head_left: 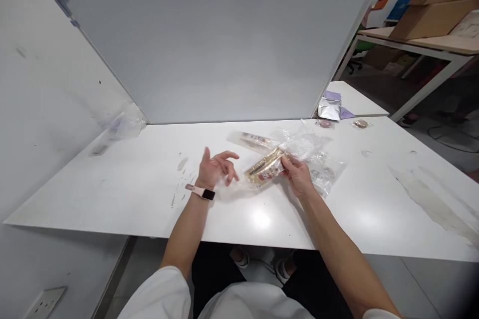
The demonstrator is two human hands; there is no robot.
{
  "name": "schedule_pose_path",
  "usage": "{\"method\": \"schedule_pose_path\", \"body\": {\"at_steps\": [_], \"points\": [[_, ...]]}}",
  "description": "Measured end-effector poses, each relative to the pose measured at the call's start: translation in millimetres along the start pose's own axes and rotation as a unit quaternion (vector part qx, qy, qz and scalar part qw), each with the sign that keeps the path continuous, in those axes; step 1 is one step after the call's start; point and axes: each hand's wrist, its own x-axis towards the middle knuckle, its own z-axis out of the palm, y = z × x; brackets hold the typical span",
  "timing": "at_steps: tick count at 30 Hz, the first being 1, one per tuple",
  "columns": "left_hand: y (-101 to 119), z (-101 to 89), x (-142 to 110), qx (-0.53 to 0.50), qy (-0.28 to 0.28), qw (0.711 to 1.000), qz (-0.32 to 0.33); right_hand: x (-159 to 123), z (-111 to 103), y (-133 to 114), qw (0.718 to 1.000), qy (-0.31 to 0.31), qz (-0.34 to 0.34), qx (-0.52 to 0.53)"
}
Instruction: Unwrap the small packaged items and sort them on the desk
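My right hand [298, 174] grips the right end of a gold printed packet [264, 167] wrapped in clear plastic, held tilted just over the table. Left of it, my left hand [219, 167] has its fingers spread, palm turned up, and holds nothing. A blurred end of clear plastic [239, 183] trails from the packet close to my left fingertips. Behind the packet lies a long clear sleeve [254, 140] with a printed strip inside. Crumpled clear plastic bags [305, 139] lie beyond and to the right of my right hand, partly hidden by it.
A large whiteboard [224, 50] stands along the back of the white table [142, 184]. More clear plastic [123, 127] lies at the back left by the wall. At the back right are a silver pouch [330, 108] and two small wrapped items, one of them a brownish disc [361, 123].
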Motion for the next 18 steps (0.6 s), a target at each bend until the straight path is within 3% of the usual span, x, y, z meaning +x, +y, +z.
{"method": "schedule_pose_path", "body": {"at_steps": [3, 5, 9, 12, 18], "points": [[0.2, -8.6, 1.6, 0.018, 0.041, 0.999, -0.021, 0.6, -0.8, -0.7, 1.000, -0.018, -0.009, -0.023], [-12.2, -1.1, 6.7, 0.065, 0.071, 0.994, -0.060, -0.3, 2.7, 2.0, 0.998, -0.051, -0.003, -0.034], [-41.6, 28.1, 13.5, 0.029, -0.016, 0.985, -0.170, -2.7, 9.2, 7.9, 0.993, -0.103, -0.002, -0.060], [-51.2, 39.5, 12.5, -0.054, -0.056, 0.979, -0.189, -3.7, 8.8, 8.4, 0.990, -0.117, -0.023, -0.071], [-59.9, 33.1, 14.0, -0.016, 0.066, 0.988, -0.136, -7.8, 10.9, 12.9, 0.984, -0.093, -0.072, -0.135]]}}
